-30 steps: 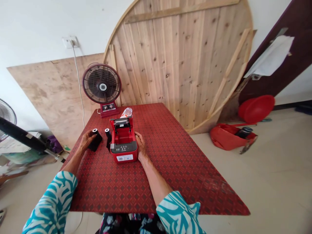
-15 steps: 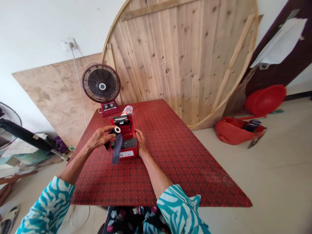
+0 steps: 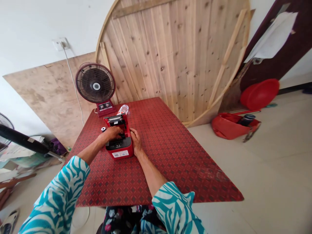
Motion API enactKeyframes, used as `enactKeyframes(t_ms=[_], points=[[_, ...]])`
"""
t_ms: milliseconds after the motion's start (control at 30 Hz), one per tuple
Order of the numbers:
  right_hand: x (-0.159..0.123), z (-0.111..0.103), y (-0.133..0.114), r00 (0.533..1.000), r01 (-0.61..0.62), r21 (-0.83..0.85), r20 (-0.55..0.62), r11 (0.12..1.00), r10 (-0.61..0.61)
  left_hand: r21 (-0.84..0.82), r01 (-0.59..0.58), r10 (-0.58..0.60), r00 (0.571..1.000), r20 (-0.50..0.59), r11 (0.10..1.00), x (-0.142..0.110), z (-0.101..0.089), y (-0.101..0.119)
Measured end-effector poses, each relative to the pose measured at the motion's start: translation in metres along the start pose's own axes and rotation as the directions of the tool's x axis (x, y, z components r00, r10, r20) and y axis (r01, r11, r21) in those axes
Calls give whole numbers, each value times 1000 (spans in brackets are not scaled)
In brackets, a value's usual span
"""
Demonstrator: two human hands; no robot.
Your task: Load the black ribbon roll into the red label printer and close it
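On table (image 3: pixel 170 156) | red machine (image 3: pixel 121 145) | labelled end (image 3: pixel 120 154) nearest | long axis fore-aft

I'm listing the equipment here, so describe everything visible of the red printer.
The red printer stands upright on the patterned table, its lid raised at the back. Its boxy body looks like plastic, with a dark panel across the front top and a white label on the front face. The left hand reaches into the open compartment, hiding much of it; the right hand rests against the right side.
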State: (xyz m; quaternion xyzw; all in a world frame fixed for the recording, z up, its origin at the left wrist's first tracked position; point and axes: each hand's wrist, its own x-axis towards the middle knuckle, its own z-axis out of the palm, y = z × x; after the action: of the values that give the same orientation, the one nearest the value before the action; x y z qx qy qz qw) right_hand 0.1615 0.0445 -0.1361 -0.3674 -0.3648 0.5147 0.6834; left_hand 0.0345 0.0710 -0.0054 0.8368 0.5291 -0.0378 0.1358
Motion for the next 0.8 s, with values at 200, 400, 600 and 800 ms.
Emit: enactKeyframes(t_ms=[200,400,600,800], points=[[-1,0,0,1000,8,3,9,1000,-8,-223,-99,88,994,-58,970,-22,-5,-6],[-1,-2,1,1000,9,-3,2,1000,-9,-455,-114,-71,927,-369,883,-91,10,-13],[-1,-3,1,1000,-10,-27,-2,1000,10,-276,-197,19,843,-538,941,-106,37,1],[-4,-4,-5,1000,-14,-36,27,999,15,-173,-205,54,780,-624,963,-92,40,10]])
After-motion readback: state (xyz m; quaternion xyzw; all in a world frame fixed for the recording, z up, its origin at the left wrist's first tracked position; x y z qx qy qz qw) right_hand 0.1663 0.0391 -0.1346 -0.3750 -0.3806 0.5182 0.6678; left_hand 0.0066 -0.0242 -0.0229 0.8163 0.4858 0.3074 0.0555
